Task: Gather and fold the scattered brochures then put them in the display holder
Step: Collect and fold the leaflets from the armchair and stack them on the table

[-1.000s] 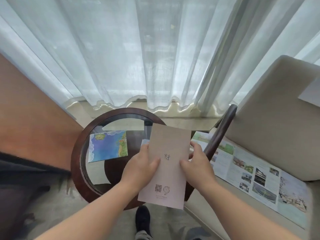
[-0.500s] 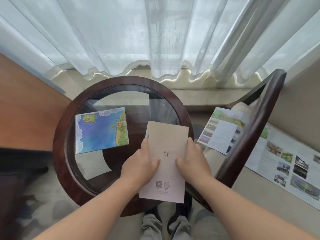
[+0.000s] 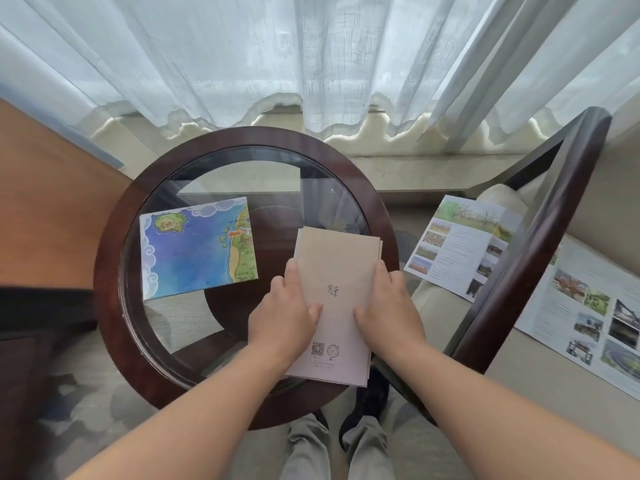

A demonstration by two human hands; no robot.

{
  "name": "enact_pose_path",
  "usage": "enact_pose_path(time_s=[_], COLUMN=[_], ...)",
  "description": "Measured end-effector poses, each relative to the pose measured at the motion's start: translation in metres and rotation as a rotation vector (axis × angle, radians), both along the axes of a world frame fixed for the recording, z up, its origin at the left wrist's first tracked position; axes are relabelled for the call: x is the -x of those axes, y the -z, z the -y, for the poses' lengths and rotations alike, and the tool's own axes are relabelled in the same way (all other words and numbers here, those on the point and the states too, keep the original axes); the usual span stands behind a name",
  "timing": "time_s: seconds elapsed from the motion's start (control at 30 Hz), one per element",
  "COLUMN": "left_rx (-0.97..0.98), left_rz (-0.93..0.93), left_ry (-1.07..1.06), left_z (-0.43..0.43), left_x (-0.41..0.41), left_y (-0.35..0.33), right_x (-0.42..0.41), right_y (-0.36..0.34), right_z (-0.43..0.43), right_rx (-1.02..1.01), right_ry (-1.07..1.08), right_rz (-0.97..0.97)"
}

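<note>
A folded beige brochure [image 3: 337,258] with a QR code near its bottom lies over the near right part of the round glass table [image 3: 114,244]. My left hand [image 3: 284,310] holds its left edge with the thumb on top, and my right hand [image 3: 389,306] holds its right edge the same way. A folded blue map brochure [image 3: 197,247] lies flat on the glass to the left. An unfolded photo brochure [image 3: 457,244] is spread over the chair seat on the right. No display holder is in view.
The chair's dark wooden arm [image 3: 540,237] runs diagonally between the table and the seat. White sheer curtains [image 3: 311,64] hang behind the table. An orange-brown surface [image 3: 52,209] lies at the left. My legs and shoes show below the table.
Both hands have carried the beige brochure down and forward over the glass table. The view has tilted down, so the whole table and my legs now show.
</note>
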State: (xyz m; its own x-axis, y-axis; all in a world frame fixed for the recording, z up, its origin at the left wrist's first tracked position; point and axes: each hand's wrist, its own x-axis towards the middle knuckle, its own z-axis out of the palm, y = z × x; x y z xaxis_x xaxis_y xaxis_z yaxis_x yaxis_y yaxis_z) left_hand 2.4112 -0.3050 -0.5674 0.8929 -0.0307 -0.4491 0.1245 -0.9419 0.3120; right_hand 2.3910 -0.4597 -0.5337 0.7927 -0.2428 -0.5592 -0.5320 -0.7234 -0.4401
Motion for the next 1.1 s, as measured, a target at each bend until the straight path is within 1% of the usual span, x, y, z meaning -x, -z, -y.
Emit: enact_pose_path(time_s=[0.2, 0.4, 0.5, 0.53, 0.6, 0.63, 0.67, 0.7, 0.77, 0.83, 0.93, 1.03, 1.1], left_rx=[0.006, 0.005, 0.001, -0.016, -0.069, -0.069, -0.048, -0.025, -0.023, -0.097, -0.172, -0.127, -0.106], left_rz=[0.016, 0.002, -0.006, 0.027, 0.187, 0.271, 0.318, 0.314, 0.24, 0.19, 0.219, 0.279, 0.272], left_ry=[0.022, 0.037, 0.039, 0.049, 0.143, 0.206, 0.264, 0.319, 0.405, 0.474, 0.558, 0.641, 0.718], left_z=[-0.004, 0.002, 0.001, 0.001, 0.004, 0.008, 0.015, 0.023, 0.039, 0.047, 0.039, 0.028, 0.022], left_x=[-0.003, -0.007, -0.009, -0.01, -0.011, -0.012, -0.014, -0.017, -0.023, -0.024, -0.012, 0.003, 0.011], left_y=[-0.001, -0.002, -0.007, -0.01, -0.011, -0.01, -0.008, -0.005, 0.006, 0.019, 0.032, 0.035, 0.034], right_x=[-0.007, -0.019, -0.018, -0.018, -0.022, -0.023, -0.025, -0.026, -0.026, -0.026, -0.023, -0.02, -0.02], right_y=[0.002, 0.009, 0.012, 0.012, 0.013, 0.014, 0.015, 0.016, 0.018, 0.02, 0.024, 0.026, 0.027], right_z=[0.017, 0.024, 0.028, 0.03, 0.035, 0.038, 0.039, 0.04, 0.042, 0.043, 0.041, 0.041, 0.044], right_rx=[0.07, 0.035, 0.099, 0.133, 0.184, 0.202, 0.22, 0.237, 0.267, 0.298, 0.337, 0.333, 0.319], right_ry=[-0.139, -0.246, -0.29, -0.308, -0.37, -0.419, -0.469, -0.505, -0.529, -0.533, -0.539, -0.533, -0.524], right_rz=[0.056, 0.05, 0.066, 0.072, 0.078, 0.072, 0.059, 0.043, 0.027, 0.032, 0.05, 0.064, 0.062])
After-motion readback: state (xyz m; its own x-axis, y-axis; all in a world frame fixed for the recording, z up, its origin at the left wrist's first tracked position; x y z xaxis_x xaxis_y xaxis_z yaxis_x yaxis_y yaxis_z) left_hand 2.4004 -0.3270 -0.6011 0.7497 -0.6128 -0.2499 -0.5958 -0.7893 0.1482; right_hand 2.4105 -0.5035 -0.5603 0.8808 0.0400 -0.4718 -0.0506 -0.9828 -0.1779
